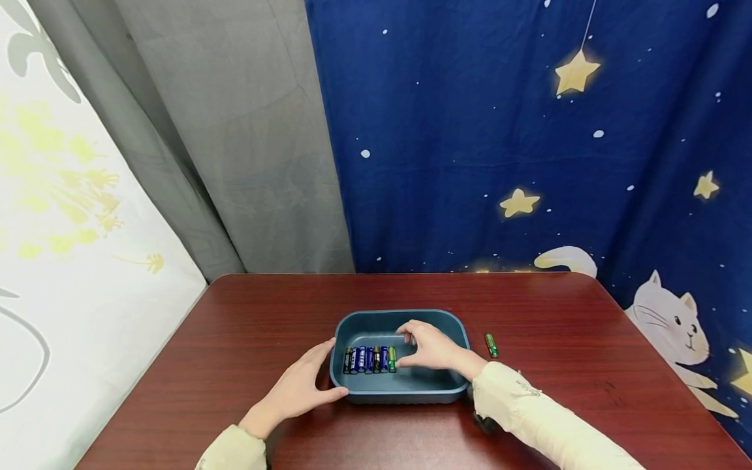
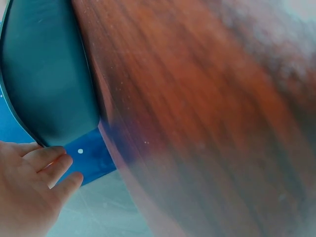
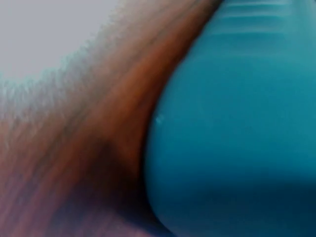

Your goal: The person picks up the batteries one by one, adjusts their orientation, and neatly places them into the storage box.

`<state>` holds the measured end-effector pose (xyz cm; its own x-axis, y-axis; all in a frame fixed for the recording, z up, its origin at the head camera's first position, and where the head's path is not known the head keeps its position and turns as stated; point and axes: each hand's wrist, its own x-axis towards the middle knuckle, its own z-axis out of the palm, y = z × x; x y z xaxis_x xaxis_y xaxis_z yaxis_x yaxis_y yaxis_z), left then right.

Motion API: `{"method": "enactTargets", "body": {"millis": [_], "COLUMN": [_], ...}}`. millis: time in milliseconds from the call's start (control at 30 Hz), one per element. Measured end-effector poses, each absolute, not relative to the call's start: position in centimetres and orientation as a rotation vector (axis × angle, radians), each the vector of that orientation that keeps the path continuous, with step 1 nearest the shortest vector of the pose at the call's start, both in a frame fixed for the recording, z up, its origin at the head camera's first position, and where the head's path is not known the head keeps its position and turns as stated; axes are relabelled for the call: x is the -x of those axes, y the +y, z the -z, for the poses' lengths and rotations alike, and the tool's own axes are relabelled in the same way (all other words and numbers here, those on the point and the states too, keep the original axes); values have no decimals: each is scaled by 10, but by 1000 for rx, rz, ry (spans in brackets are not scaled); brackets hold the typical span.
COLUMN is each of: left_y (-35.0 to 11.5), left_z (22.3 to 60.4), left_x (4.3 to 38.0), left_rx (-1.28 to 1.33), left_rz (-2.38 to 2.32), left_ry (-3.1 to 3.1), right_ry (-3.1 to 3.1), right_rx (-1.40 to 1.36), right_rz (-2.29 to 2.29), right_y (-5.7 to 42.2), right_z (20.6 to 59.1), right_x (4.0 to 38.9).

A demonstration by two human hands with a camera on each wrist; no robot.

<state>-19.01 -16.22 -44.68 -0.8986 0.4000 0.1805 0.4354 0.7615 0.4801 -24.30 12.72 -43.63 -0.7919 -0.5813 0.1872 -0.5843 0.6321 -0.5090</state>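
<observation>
A blue-grey plastic bin (image 1: pixel 405 397) sits on the table. Inside, toward its left, several batteries (image 1: pixel 369 360) lie side by side in a row, mostly dark blue and black. At the right end of that row is a green battery (image 1: pixel 391 359). My right hand (image 1: pixel 431 347) reaches over the bin's right side into it, thumb tip close beside the green battery, thumb and fingers spread apart. Fairly straight fingers of my left hand (image 1: pixel 298 385) touch the bin's left rim, with the thumb at the front left corner; the left wrist view shows these fingers (image 2: pixel 49 160) at the rim.
Another green battery (image 1: pixel 491 344) lies on the reddish-brown table (image 1: pixel 546 313), right of the bin. Behind the table hang a grey curtain (image 1: pixel 247 143) and a blue curtain (image 1: pixel 446 143) with stars. The right wrist view is filled mostly by the bin's outer wall (image 3: pixel 237 128).
</observation>
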Motion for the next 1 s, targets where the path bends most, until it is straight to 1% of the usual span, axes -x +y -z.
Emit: {"method": "enactTargets", "body": {"millis": [267,733,1000], "left_y": [-162,-163,-163], "left_z": [447,448,448], "left_x": [191,192,192], "left_rx": [685,679,678], "left_rz": [807,821,826], "left_ry": [-2886,-2892,-2893], "right_ry": [-2789,-2533,-2564], "right_rx": [-942,-938,-772], "right_rz": [-1026,-1095,-1122], "right_y": [150,196,229], "right_z": [421,416,416], "right_x": [244,242,240]}}
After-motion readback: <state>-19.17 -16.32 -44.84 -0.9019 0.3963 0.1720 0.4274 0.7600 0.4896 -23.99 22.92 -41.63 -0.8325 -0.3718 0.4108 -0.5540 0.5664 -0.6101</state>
